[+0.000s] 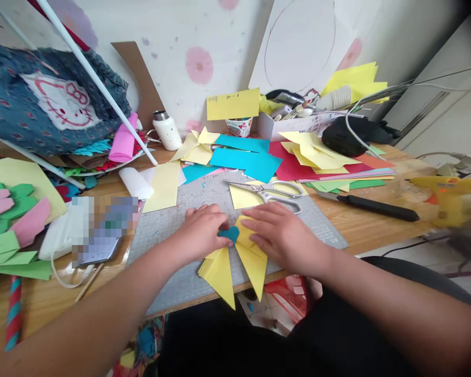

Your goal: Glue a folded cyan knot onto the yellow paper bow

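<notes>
A folded yellow paper shape with pointed petals lies on the grey cutting mat at the table's near edge. A small blue paper heart sits at its centre. My left hand rests on the shape's left side, fingers curled down, thumb touching the blue heart. My right hand lies flat with fingers stretched over the right petals, pressing them down. Two yellow points stick out past the table edge towards me.
Scissors lie just behind my hands. A black-handled knife is to the right. Stacks of blue, red, yellow and green paper fill the back. A white bottle, pink roll and green paper leaves sit left.
</notes>
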